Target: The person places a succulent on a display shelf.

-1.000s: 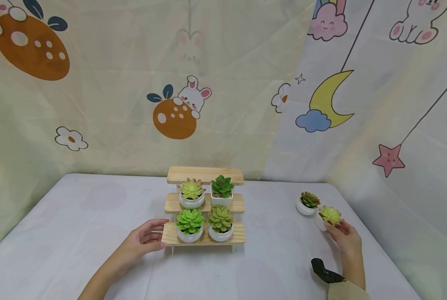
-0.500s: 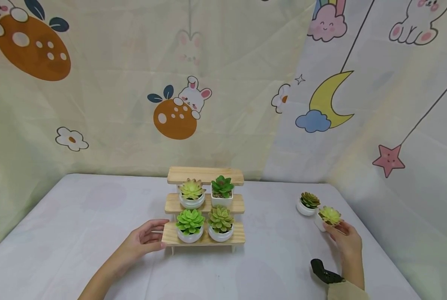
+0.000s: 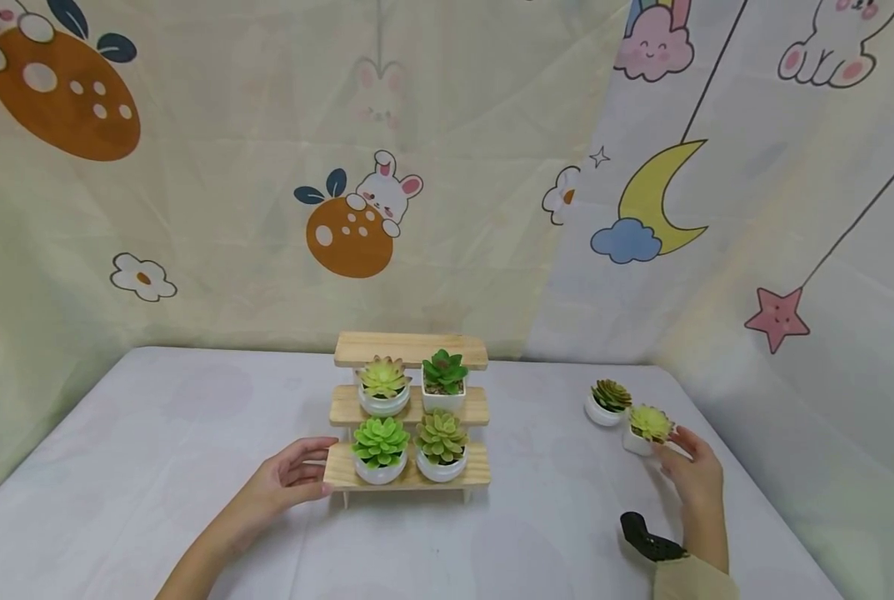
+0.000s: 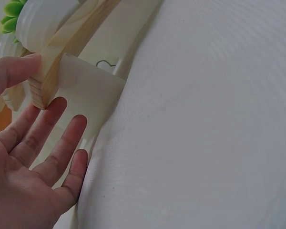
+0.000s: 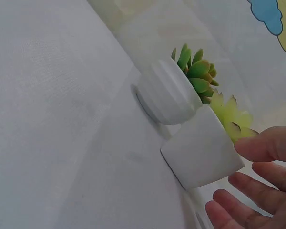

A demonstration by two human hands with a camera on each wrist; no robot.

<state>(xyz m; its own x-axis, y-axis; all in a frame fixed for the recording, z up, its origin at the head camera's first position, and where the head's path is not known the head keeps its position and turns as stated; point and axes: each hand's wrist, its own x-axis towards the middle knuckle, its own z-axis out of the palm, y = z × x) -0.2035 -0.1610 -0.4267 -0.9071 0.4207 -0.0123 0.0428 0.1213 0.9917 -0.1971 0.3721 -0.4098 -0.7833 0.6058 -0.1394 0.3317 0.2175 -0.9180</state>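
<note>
In the head view, my left hand holds the left end of the lowest board of a three-tier wooden plant stand. The left wrist view shows the thumb on top of the board and fingertips at its underside. Far to the right, my right hand is at a pale-green succulent in a square white pot. Its thumb lies at the rim and its extended fingers stay beside the near corner. That pot stands right against a round white pot holding a darker green succulent.
Several potted succulents stand on the two lower tiers, including a bright green one and one in a square pot. The top board is bare. A white cloth covers the table; a printed curtain hangs behind.
The square pot and the round pot beside it have shifted slightly left and away, with my right fingers reaching further along. My left hand and the stand have stayed put.
</note>
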